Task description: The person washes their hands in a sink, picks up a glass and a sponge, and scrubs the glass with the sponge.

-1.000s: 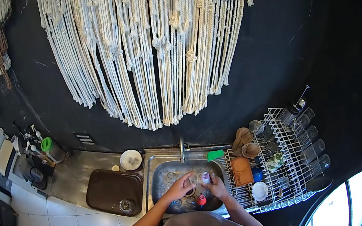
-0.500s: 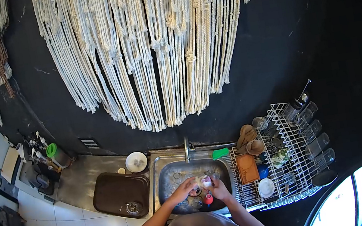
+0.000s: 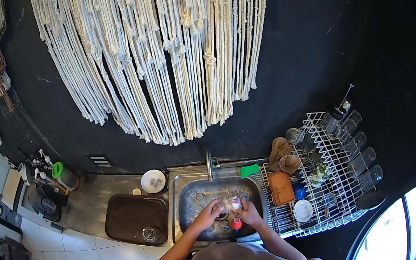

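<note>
Both my hands meet over the metal sink (image 3: 180, 201). My left hand (image 3: 209, 216) is closed on a clear drinking glass (image 3: 224, 206), which lies tilted between the two hands. In my right hand (image 3: 249, 213) is a crumpled white and pink scrubbing pad (image 3: 236, 203), pressed at the end of the glass; its exact kind is hard to make out. Below the right hand, a red object (image 3: 236, 223) sits in the sink. Several clear glasses lie around it on the sink floor, partly hidden by my hands. The faucet (image 3: 209, 166) stands behind them.
A white wire rack (image 3: 314, 230) at the right holds glasses, an orange-brown box (image 3: 281, 188) and a white dish (image 3: 303, 211). Behind the sink lies a green sponge (image 3: 249, 170). At left are a brown tray (image 3: 130, 219) and a white bowl (image 3: 153, 181).
My hands have shifted slightly, and the glass between them shows more plainly now. The pad is still in the right hand. The whole view has tilted a little.
</note>
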`<state>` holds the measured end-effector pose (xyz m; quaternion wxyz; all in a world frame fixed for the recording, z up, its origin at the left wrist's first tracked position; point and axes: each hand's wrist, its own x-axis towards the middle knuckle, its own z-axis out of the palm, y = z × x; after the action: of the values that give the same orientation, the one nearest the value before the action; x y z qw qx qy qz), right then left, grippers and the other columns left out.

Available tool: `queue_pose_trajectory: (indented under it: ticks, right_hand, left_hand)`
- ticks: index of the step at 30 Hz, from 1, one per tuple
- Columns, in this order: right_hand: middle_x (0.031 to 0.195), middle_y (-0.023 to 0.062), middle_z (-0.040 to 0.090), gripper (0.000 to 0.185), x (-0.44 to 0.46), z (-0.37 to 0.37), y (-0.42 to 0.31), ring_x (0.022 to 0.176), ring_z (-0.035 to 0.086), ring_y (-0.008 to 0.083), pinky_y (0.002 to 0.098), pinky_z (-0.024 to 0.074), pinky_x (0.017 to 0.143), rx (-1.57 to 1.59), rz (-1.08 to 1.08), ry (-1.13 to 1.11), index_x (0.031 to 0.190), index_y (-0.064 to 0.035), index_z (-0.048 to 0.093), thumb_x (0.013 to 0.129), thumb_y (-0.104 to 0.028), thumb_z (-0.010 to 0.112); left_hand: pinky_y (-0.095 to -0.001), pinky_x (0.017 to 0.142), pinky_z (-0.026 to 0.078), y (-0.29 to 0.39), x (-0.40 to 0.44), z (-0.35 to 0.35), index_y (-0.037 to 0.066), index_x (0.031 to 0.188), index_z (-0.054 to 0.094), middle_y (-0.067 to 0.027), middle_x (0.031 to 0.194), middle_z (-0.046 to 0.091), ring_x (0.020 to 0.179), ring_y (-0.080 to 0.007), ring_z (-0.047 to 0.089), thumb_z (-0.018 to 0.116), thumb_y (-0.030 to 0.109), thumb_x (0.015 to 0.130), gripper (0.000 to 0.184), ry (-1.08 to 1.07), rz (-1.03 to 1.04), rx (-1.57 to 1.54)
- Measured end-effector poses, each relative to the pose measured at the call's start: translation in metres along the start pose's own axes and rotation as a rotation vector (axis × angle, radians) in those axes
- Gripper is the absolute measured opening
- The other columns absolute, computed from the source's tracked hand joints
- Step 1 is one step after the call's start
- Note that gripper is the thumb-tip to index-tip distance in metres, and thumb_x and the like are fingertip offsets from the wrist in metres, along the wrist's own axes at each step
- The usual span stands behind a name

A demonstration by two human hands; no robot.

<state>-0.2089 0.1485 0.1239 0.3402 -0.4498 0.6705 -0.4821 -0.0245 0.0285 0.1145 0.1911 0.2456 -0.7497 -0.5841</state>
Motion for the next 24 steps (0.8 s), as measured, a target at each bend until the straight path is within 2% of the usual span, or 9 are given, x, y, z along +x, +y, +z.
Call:
queue_pose_trajectory:
  ticks: [4,6,10,13,15,16,19,21,24]
  right_hand:
    - [0.085,0.0025,0.064,0.019,-0.003,-0.012,-0.005,0.075,0.059,0.0101,0.0266,0.0481,0.070,0.133,-0.030,-0.080,0.109,-0.0018,0.059,0.089,-0.004,0.057]
    - [0.086,0.0020,0.064,0.019,-0.004,-0.012,-0.005,0.076,0.059,0.0102,0.0264,0.0479,0.071,0.202,-0.047,-0.103,0.109,-0.0021,0.059,0.090,-0.003,0.056]
    - [0.092,0.0026,0.065,0.023,-0.001,-0.008,0.019,0.079,0.061,0.0121,0.0278,0.0494,0.073,0.202,-0.035,-0.154,0.113,-0.0031,0.059,0.090,-0.003,0.058]
    - [0.090,0.0020,0.064,0.024,0.004,-0.007,0.021,0.079,0.060,0.0105,0.0275,0.0486,0.073,0.121,0.003,-0.150,0.114,-0.0030,0.059,0.090,-0.004,0.057]
    - [0.084,0.0080,0.068,0.024,0.001,-0.009,0.004,0.075,0.065,0.0151,0.0306,0.0514,0.071,-0.001,0.021,-0.123,0.112,-0.0038,0.059,0.089,-0.011,0.058]
    - [0.087,0.0088,0.069,0.023,0.004,-0.009,0.006,0.077,0.066,0.0165,0.0320,0.0515,0.072,-0.095,0.002,-0.121,0.111,-0.0038,0.059,0.089,-0.010,0.058]
    - [0.088,0.0087,0.070,0.024,0.006,-0.013,0.002,0.079,0.066,0.0188,0.0338,0.0517,0.074,-0.007,0.011,-0.156,0.111,-0.0039,0.059,0.088,-0.009,0.059]
    - [0.089,0.0077,0.069,0.024,0.009,-0.011,0.003,0.079,0.065,0.0179,0.0333,0.0514,0.074,0.029,-0.009,-0.152,0.110,-0.0041,0.059,0.087,-0.007,0.059]
    - [0.090,0.0059,0.068,0.025,0.008,-0.008,0.002,0.078,0.063,0.0150,0.0314,0.0508,0.073,0.017,-0.048,-0.144,0.110,-0.0044,0.059,0.086,-0.005,0.058]
  left_hand:
    - [-0.0236,0.068,0.047,0.012,-0.002,0.003,0.007,0.139,0.047,-0.0039,0.086,0.060,0.073,-0.0097,0.057,0.054,0.037,0.100,0.050,0.051,0.070,0.034]
    - [-0.0251,0.071,0.047,0.024,-0.004,0.003,0.004,0.138,0.045,-0.0039,0.087,0.059,0.077,-0.0107,0.058,0.051,0.035,0.101,0.049,-0.050,-0.344,-0.442]
    - [-0.0247,0.071,0.047,-0.001,-0.003,0.005,0.004,0.139,0.043,-0.0039,0.091,0.061,0.077,-0.0110,0.058,0.053,0.036,0.100,0.051,-0.184,-0.556,-0.952]
    - [-0.0258,0.072,0.047,-0.003,-0.005,0.013,0.006,0.139,0.043,-0.0070,0.098,0.064,0.077,-0.0125,0.059,0.052,0.036,0.100,0.050,-0.055,-0.242,-0.507]
    - [-0.0255,0.070,0.047,0.009,-0.011,0.015,0.008,0.143,0.037,-0.0099,0.100,0.065,0.075,-0.0118,0.056,0.051,0.037,0.101,0.054,0.193,0.372,0.294]
    - [-0.0255,0.070,0.047,0.007,-0.015,0.016,0.008,0.143,0.037,-0.0099,0.100,0.065,0.075,-0.0118,0.056,0.051,0.037,0.101,0.054,0.194,0.369,0.293]
    - [-0.0257,0.069,0.046,0.014,-0.012,0.011,0.009,0.146,0.030,-0.0126,0.103,0.064,0.074,-0.0126,0.054,0.053,0.034,0.100,0.058,0.046,-0.078,-0.003]
    - [-0.0261,0.065,0.045,0.027,-0.005,0.001,0.008,0.148,0.024,-0.0103,0.098,0.062,0.075,-0.0129,0.054,0.058,0.031,0.098,0.065,-0.147,-0.587,-0.976]
    - [-0.0280,0.069,0.046,-0.017,0.007,-0.009,0.008,0.144,0.030,-0.0113,0.099,0.062,0.076,-0.0146,0.055,0.060,0.027,0.097,0.060,-0.198,-0.505,-1.004]
